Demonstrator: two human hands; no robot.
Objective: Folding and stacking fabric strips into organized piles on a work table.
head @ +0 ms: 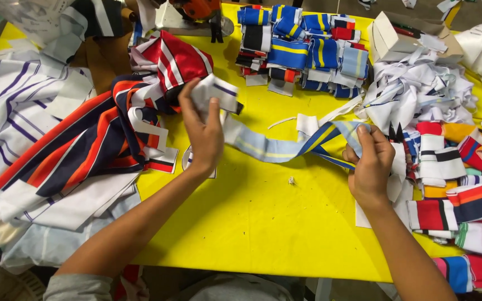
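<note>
Here, in the head view, a long light-blue knit strip (263, 147) with a pale stripe, blue and yellow at its right end, stretches across the middle of the frame just above the yellow desk (252, 217). The left hand (203, 134) pinches its left end, where the band turns white with a purple stripe, fingers closed on the fabric at centre left; the right hand (370, 164) grips the folded right end at centre right, fingers curled shut. The strip twists near its blue-and-yellow part, so it seems likely to kink or fold unevenly if pulled tight. Just beside the left hand lies a heap of red, navy and orange striped pieces (96, 142), whose loose white tabs could snag the band. Right of the right hand, small striped collars (453, 206) sit crowded at the frame's edge, and a stray elbow or tug might knock them off. The blue stacks (302, 47) at upper centre stand well apart.
</note>
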